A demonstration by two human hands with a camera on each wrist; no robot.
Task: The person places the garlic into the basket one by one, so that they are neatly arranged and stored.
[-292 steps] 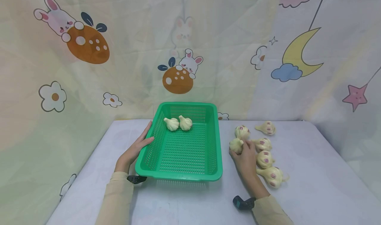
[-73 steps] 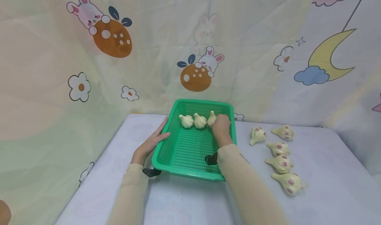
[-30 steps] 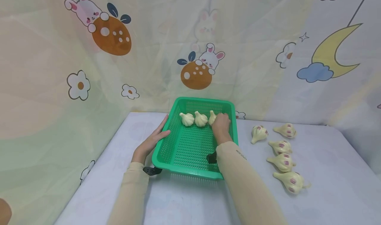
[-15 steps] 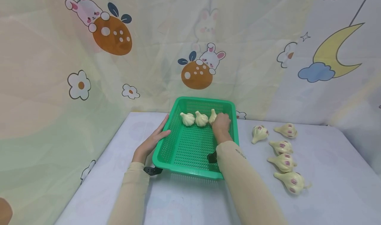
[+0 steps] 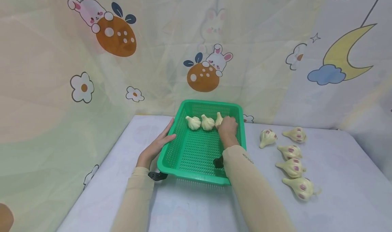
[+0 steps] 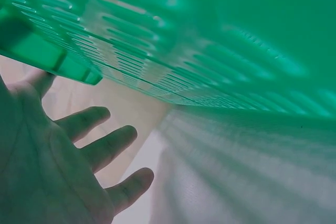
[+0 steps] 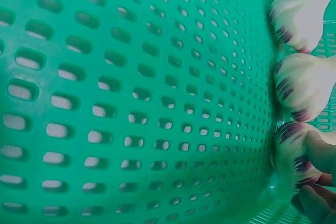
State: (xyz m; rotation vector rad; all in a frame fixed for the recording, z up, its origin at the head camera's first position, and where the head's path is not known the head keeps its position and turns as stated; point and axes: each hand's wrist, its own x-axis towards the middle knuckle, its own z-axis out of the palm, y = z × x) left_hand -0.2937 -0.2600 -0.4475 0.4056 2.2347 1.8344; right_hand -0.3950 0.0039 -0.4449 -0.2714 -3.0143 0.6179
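Note:
In the head view, a green plastic basket (image 5: 200,150) with perforated walls stands on the white table. My left hand (image 5: 156,147) rests against its left rim; in the left wrist view, the hand's straight fingers (image 6: 107,148) are spread beside the basket wall. Inside the basket, my right hand (image 5: 228,129) pinches a garlic bulb (image 7: 289,150), partly hidden by the fingers. Two more garlic bulbs, one on the left (image 5: 193,123) and one in the middle (image 5: 208,123), lie in a row with it along the basket's far end, stems pointing away.
Several garlic bulbs with purple patches lie on the table right of the basket: a near one (image 5: 300,188), one stem-down (image 5: 267,138), a far one (image 5: 295,135) and others between. A printed cloth (image 5: 159,55) hangs behind the table.
My right hand has carried a garlic bulb from the table into the basket, beside the two there. In the last second it stays there, almost still. The left hand keeps at the rim.

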